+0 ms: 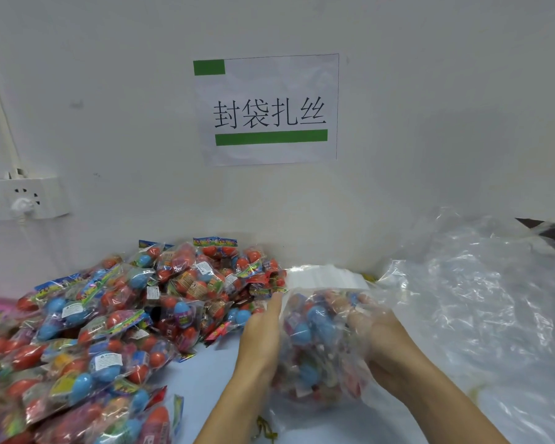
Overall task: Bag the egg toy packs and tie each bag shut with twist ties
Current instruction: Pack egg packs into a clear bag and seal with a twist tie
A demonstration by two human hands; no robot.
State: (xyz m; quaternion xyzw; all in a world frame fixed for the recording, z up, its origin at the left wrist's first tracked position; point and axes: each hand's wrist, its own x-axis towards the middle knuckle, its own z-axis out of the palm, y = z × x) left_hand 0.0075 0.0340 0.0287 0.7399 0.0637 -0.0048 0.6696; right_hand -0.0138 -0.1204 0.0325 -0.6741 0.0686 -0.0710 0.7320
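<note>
At centre-right of the pale blue surface (205, 373), a clear plastic bag (326, 344) filled w/ egg toy packs is held between both hands. Left hand (261, 334): fingers straight, palm pressed flat against the bag's left side, fingertips pointing toward the wall. Right hand (378, 334): seen through the film, fingers spread and bent round the bag's right side, gripping it. Bag mouth lies at the far end, open, w/ a whitish flap of film toward the wall; bag contents incl. blue and red eggs. Left of the hands, a large heap of loose egg toy packs (109, 322) covers the surface from the near-left edge back to the wall; each pack is a small clear pouch w/ red and blue eggs and a coloured header card. At right, a crumpled mass of clear plastic film (481, 299) lies just beside the held bag. Near the bottom edge, between the forearms, some yellowish twist ties (265, 427) lie on the surface. On the wall: a paper sign (266, 110) w/ black characters and green bars; at far left, a white power strip (26, 198) w/ a plug inserted.
</note>
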